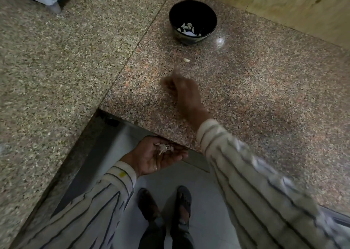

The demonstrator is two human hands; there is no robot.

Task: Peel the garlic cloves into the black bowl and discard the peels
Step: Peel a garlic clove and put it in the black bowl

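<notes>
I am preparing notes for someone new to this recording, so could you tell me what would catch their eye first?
The black bowl at the far side of the granite counter stands out, with pale peeled garlic cloves in its bottom. One loose clove lies on the counter just in front of it, with the blurred right hand nearby. Below the counter edge, the left hand cups a small heap of peels.

No legible text, label, brand or number appears anywhere; a small yellow mark on the left sleeve cuff (122, 174) is blank.
</notes>
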